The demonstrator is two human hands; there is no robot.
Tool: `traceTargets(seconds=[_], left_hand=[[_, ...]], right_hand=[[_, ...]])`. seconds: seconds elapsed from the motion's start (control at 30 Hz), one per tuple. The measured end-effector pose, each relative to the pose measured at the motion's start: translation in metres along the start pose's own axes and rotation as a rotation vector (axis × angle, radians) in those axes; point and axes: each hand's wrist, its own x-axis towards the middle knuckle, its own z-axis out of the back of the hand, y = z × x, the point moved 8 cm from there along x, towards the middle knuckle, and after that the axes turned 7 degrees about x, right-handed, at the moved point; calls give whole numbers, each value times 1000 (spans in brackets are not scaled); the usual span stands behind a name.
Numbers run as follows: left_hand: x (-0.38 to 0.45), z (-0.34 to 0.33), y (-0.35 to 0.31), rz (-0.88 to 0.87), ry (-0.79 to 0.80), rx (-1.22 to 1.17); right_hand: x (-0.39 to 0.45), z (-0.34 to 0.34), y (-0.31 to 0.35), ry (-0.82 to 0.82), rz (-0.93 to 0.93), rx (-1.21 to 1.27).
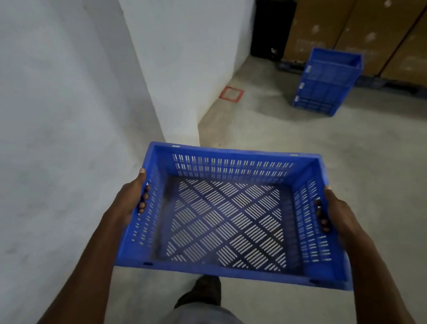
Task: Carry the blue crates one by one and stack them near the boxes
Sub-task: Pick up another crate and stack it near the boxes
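Perforated blue plastic crate [229, 219] carried level, well short of stacked blue crates [326, 81] beside brown cardboard boxes [374, 34]. Left hand [130, 197], right hand [337, 211]: fingers curled through side handle slots, gripping crate walls.

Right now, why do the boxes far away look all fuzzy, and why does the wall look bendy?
Head view: the boxes and the stack are soft and blurry, while the held crate is sharper; the wide lens bends the wall; the light is dim and even, with a faint shadow beside the stack.
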Motion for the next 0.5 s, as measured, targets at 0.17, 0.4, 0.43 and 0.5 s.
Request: traceTargets(seconds=[0.17,0.4,0.43,0.5], left_hand=[[101,-81,-95,-51,124,45],[215,-206,-243,-138,252,145],[230,-226,-261,-142,263,148],[257,-267,-292,-140,279,163]], right_hand=[[75,19,46,-97,-19,90],[169,62,101,-219,-38,231],[187,70,108,-234,-35,247],[226,88,122,-281,-37,252]])
